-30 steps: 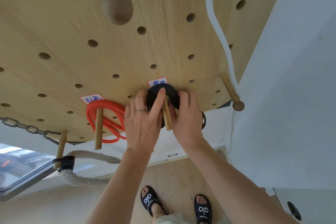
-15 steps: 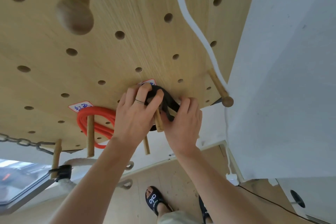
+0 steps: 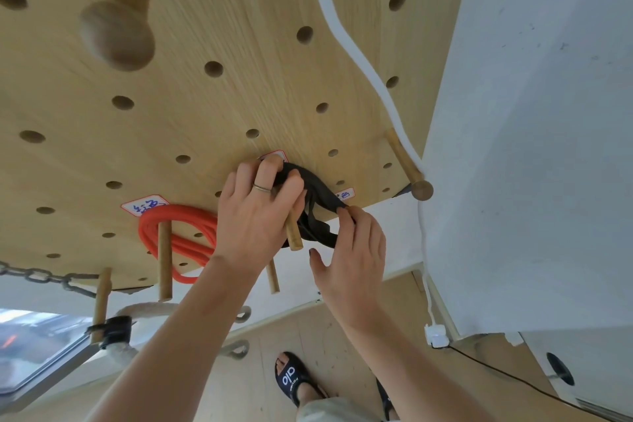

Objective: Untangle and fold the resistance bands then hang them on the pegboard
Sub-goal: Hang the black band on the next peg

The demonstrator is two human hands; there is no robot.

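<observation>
A folded black resistance band (image 3: 317,205) hangs over a short wooden peg (image 3: 294,233) on the wooden pegboard (image 3: 205,27). My left hand (image 3: 255,212) grips the band's upper part against the board, fingers curled over it. My right hand (image 3: 349,250) pinches the band's right loop with its fingertips, thumb spread below. A red resistance band (image 3: 178,236) hangs coiled on another peg (image 3: 164,257) to the left.
A large round-headed peg (image 3: 118,27) juts out at the upper left, another peg (image 3: 409,166) at the right edge. A white cord (image 3: 356,55) runs down the board. A chain (image 3: 37,276) and a thick rope (image 3: 144,310) hang at the lower left. White wall right.
The view has shifted left. My right hand has slid down and right along the black band, pulling its loop outward, while my left hand stays pressed on the band at the peg.
</observation>
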